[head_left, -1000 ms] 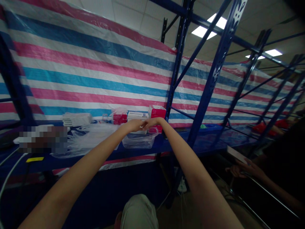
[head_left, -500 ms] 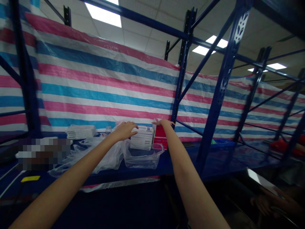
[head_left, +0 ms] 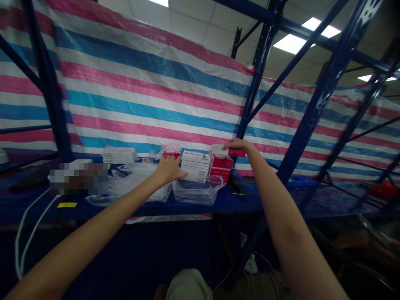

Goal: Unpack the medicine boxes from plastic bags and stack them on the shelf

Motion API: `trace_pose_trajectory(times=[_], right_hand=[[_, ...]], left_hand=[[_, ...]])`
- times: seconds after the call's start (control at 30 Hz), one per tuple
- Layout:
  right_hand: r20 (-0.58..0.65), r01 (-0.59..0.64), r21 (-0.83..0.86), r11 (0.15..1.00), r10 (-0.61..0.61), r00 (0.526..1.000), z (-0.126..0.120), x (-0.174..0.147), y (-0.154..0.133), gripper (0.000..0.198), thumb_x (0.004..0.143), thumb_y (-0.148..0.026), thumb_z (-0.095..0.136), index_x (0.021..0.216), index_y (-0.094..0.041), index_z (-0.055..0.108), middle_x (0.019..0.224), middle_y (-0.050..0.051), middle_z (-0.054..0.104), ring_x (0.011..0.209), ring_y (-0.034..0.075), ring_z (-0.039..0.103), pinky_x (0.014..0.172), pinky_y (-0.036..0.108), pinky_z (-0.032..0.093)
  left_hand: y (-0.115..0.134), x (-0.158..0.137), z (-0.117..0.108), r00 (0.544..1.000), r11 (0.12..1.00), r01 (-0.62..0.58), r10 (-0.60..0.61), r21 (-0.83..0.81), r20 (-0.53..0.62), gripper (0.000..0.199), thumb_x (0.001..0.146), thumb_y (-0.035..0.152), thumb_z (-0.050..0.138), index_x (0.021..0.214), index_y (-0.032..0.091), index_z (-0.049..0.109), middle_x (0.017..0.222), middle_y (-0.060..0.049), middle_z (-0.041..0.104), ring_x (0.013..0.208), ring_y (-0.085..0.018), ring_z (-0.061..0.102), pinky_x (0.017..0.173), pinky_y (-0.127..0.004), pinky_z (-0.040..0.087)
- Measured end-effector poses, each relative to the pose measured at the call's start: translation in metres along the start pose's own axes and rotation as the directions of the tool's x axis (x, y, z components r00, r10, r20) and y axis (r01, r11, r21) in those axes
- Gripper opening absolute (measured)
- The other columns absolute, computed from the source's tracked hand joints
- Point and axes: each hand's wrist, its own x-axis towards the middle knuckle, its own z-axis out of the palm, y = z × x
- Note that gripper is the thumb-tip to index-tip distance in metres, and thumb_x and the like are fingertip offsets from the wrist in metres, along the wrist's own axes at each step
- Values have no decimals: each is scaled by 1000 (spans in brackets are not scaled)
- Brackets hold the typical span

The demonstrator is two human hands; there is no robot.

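Note:
A stack of white boxes with printed labels (head_left: 196,167) stands on the blue shelf. My left hand (head_left: 168,170) is at the stack's left side, thumb and fingers apart, the thumb reaching across its lower front edge. To the right stand stacked red boxes (head_left: 220,170). Above them my right hand (head_left: 239,145) is closed on a red and white box (head_left: 219,149), its fingers on the top. In front of both stacks sits a clear plastic bag (head_left: 197,192). Behind my left hand is another red box (head_left: 171,154) with clear plastic over it.
Crumpled clear plastic bags (head_left: 134,183) lie left of the stacks, with flat white packs (head_left: 119,155) and a small bottle (head_left: 152,156) behind. A phone-like dark object (head_left: 236,186) lies right. Blue rack posts (head_left: 312,100) rise at right; a striped sheet (head_left: 150,100) hangs behind.
The view has shifted down and right. My right hand now has a red and white box raised over the red stack. My left hand has moved lower along the white stack's left side.

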Motion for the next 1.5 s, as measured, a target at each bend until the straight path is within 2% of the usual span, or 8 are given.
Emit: trace_pose_trajectory(times=[0.1,0.23,0.5,0.7,1.03,1.23,1.37,1.5], right_hand=[[113,-18,35,999,14,993,-21,-32,-11,32,62,-36,70,86,-16,63,84,9,65,75,23,61,69,36,51],[247,104,176,979,-146,958,-20,-68,-26,43,65,-36,66,104,-20,59,105,6,62,91,21,58,74,29,49],[574,194,362,912,-382,725,62,-61,-26,49,60,-30,68,107,-19,55,110,4,56,99,18,53,83,27,43],[528,129,476,870,-400,749,109,-56,-21,44,64,-33,67,104,-21,54,105,2,57,100,18,52,84,29,41],[488,67,434,899,-297,821,150,-44,0,54,63,-31,69,112,-23,49,105,2,60,101,19,54,89,31,41],[396,260,268,928,-352,848,159,-42,10,62,59,-36,73,115,-24,51,126,4,48,118,22,42,101,35,30],[417,335,142,932,-363,833,157,-46,9,68,58,-37,73,120,-25,48,130,4,44,122,23,38,103,35,27],[429,382,72,921,-375,822,160,-51,7,78,57,-37,73,127,-23,42,135,6,39,124,23,36,104,35,26]], left_hand=[[-2,-4,2,997,998,66,-66,5,34,55,78,53,47,109,8,53,108,-20,59,100,-33,54,79,-39,41],[-9,-1,2,991,992,115,-111,-45,81,37,83,40,42,97,11,60,101,-16,63,96,-29,57,78,-36,42],[-21,7,12,967,944,217,-174,-249,184,32,80,38,40,86,17,64,87,-9,67,89,-23,60,70,-30,44],[-19,4,17,952,915,252,-175,-315,252,32,78,35,41,66,17,65,65,-5,67,75,-19,63,63,-25,43],[-15,0,13,969,926,209,-152,-315,196,34,79,40,43,66,17,64,60,-6,65,74,-20,63,63,-26,42],[-27,7,26,975,886,161,-75,-435,209,46,76,51,46,45,17,49,46,-2,51,52,-15,52,49,-24,29],[-35,7,20,946,721,97,147,-686,288,52,75,55,46,42,16,40,41,1,37,44,-10,39,47,-24,26],[-39,5,10,898,512,132,300,-849,320,42,71,55,53,61,15,54,61,0,55,61,-11,49,56,-21,36]])
